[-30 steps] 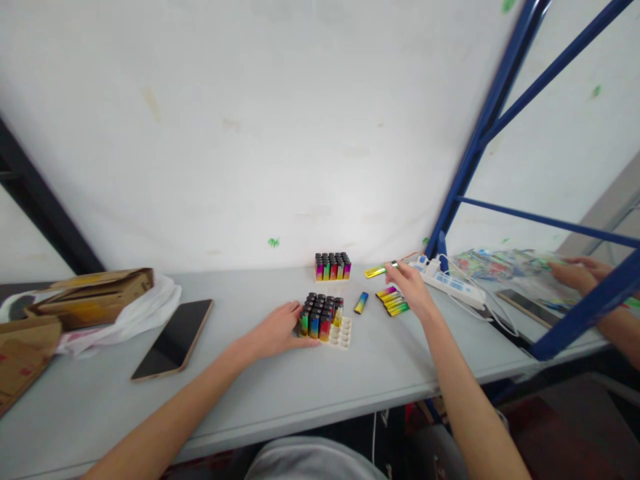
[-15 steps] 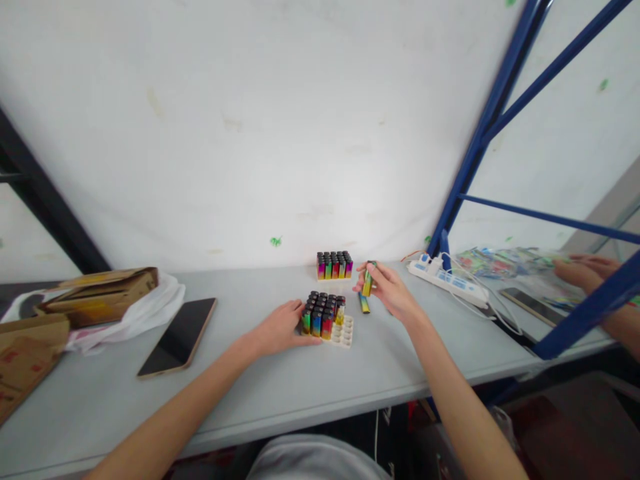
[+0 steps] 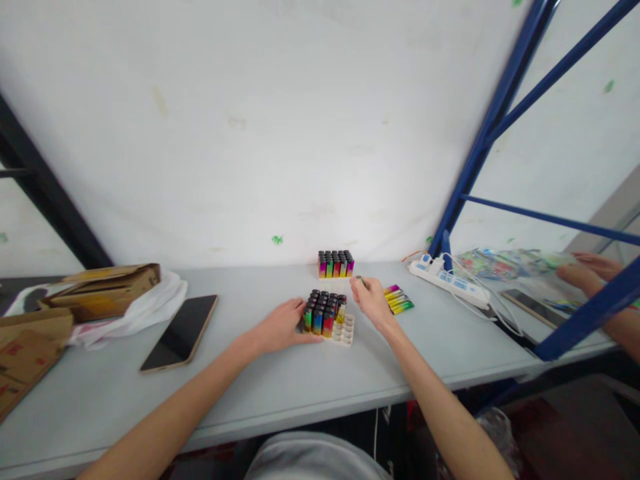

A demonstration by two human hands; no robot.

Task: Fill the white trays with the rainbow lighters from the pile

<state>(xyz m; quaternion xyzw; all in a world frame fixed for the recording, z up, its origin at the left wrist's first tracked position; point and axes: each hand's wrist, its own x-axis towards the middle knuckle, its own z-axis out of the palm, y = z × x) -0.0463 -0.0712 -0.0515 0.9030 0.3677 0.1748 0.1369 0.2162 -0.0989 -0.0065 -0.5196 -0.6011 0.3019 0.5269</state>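
On the worktable stands a white holed tray [image 3: 342, 331], with upright, black-topped colourful lighters [image 3: 317, 323] filling its left side. Bare holes show at its right. My left hand [image 3: 286, 325] is closed around the tray's left side, thumb along the front and fingers behind. Just right of the tray, my right hand [image 3: 370, 300] is closed on a lighter [image 3: 360, 282]; only a bit of its top shows past the fingers. Several loose lighters [image 3: 399, 300] lie side by side beyond that hand. A second tray of upright lighters [image 3: 336, 265] sits behind, near the wall.
A phone [image 3: 181, 332] lies left, beside cardboard boxes [image 3: 107, 291] and a white plastic bag [image 3: 165, 297]. To the right are a power strip [image 3: 450, 281] with cables and a blue metal frame [image 3: 473, 160]. Past it, another person's hands [image 3: 583, 273] are near plastic packets.
My right hand has come down and left toward the tray with the lighter, turning so the fingers cover it. The loose lighters show more fully now. My left hand stays on the tray.
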